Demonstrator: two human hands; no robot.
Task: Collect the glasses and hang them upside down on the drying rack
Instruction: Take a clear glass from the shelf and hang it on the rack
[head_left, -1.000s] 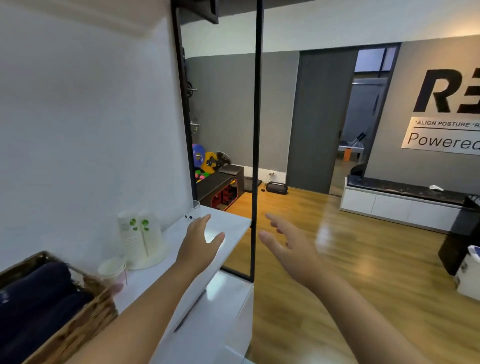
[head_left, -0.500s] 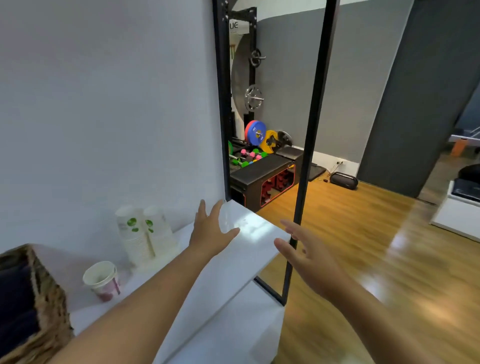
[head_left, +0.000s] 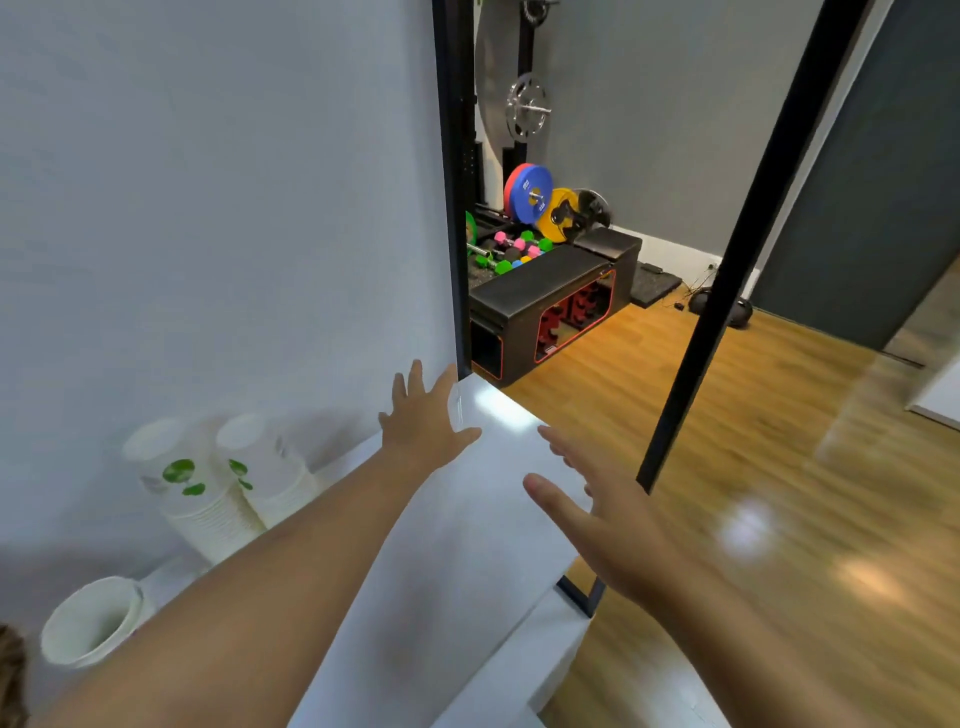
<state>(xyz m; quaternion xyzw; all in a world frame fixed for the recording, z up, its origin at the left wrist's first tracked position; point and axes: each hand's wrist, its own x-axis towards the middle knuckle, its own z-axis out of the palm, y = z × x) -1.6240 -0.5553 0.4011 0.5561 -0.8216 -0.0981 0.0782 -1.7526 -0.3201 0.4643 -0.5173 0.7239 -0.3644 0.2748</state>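
Head view. Left hand (head_left: 423, 418) reaches fwd over the white worktop (head_left: 467, 525), forearm extended from lower left, palm down, fingers (head_left: 415, 376) straight and spread, gripping nothing. A clear glass (head_left: 457, 410) stands at the far corner of the worktop, just beside the black frame post; it sits between the left thumb and index finger, largely hidden behind the hand. Contact w/ the glass: cannot tell.

Right hand (head_left: 605, 506) hangs over the worktop's right edge, well short of the glass, palm turned inward, fingers straight and slightly apart, holding nothing.

Surface: two stacks of inverted paper cups (head_left: 223, 483) w/ green leaf print stand against the wall at left. A single paper cup (head_left: 91, 621) sits near the lower left edge, mouth toward the camera. A wicker basket (head_left: 10, 670) shows only as a sliver at the far left.

Room: grey wall left, black frame w/ a second post (head_left: 748, 260) crossing at right. Beyond: wood floor (head_left: 779, 467), black bench (head_left: 550, 296), coloured weight plates (head_left: 540, 200) and small dumbbells. Drying rack not in frame.
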